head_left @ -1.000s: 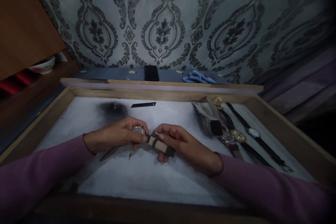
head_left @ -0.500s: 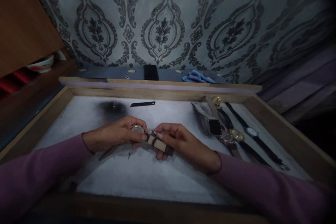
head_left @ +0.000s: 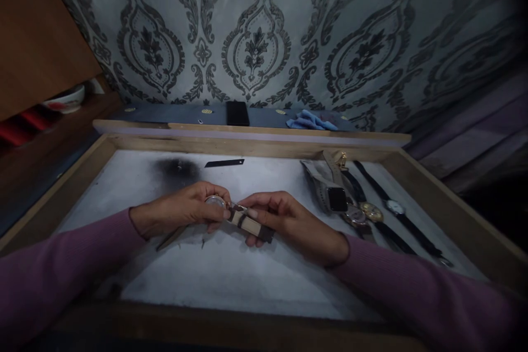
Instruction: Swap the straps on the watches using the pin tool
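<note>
Between my hands, just above the white bottom of the wooden tray (head_left: 264, 147), is a wristwatch (head_left: 215, 201) with a round, light face and a dark strap with a pale lining. My left hand (head_left: 193, 206) is closed around the watch case, its thumb at the strap end. With fingers and thumb pinched, my right hand (head_left: 278, 217) grips the buckle side of the strap, whose pale inner face shows. Another strap half sticks out below my left hand. A black snap-off blade (head_left: 225, 163) lies beyond both hands.
Several watches lie on the right, among them a smartwatch (head_left: 337, 199), a gold-faced watch (head_left: 372, 212) and a small white-faced watch (head_left: 396, 207). Past the tray's far edge rest a black flat object (head_left: 237, 114) and a blue cloth (head_left: 311, 120). A bowl (head_left: 66, 100) sits on a left shelf.
My right hand has shifted slightly along the strap, and its lower fingers are drawn up a little. My left hand stays almost still on the watch.
</note>
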The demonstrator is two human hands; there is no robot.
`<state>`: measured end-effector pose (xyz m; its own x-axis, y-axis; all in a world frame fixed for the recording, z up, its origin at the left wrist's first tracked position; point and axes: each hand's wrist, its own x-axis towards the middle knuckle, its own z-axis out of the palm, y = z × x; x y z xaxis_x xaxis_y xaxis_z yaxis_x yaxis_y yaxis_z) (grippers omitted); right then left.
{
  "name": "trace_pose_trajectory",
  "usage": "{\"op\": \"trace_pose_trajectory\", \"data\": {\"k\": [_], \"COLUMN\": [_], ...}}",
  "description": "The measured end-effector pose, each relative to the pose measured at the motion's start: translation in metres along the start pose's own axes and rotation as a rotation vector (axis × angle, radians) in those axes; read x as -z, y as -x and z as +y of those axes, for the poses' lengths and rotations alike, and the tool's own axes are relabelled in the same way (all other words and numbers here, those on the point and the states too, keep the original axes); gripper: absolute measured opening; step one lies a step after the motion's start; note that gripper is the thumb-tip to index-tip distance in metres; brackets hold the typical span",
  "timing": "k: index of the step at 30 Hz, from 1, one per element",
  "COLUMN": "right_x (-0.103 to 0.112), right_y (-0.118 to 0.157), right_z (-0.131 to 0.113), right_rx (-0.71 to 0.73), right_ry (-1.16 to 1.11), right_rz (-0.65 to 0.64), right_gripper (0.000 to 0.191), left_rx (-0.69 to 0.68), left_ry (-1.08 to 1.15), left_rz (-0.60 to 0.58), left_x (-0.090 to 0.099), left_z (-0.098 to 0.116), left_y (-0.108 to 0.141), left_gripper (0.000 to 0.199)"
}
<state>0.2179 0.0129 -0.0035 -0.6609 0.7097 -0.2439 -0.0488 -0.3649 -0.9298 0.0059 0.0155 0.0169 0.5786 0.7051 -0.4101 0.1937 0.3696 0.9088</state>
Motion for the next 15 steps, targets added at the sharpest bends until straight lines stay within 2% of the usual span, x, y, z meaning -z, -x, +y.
{"op": "trace_pose_trajectory", "data": {"k": [9,15], "right_x": [0.0014,0.0034], "right_y": [0.0006,0.0008], "right_z": [-0.0016,-0.0003], "right_rx": [-0.024,-0.021], "right_ry": [0.011,0.018], "right_rz": [0.006,0.003], "right_gripper": [0.027,0.021], "left_rx": [0.011,0.006], "left_ry": [0.005,0.040], "left_rz": [0.028,0.019], "left_x": [-0.0005,-0.0010], "left_z": [0.0000,0.0003], "left_y": [0.0008,0.0005], "left_gripper": [0.021,0.020]}}
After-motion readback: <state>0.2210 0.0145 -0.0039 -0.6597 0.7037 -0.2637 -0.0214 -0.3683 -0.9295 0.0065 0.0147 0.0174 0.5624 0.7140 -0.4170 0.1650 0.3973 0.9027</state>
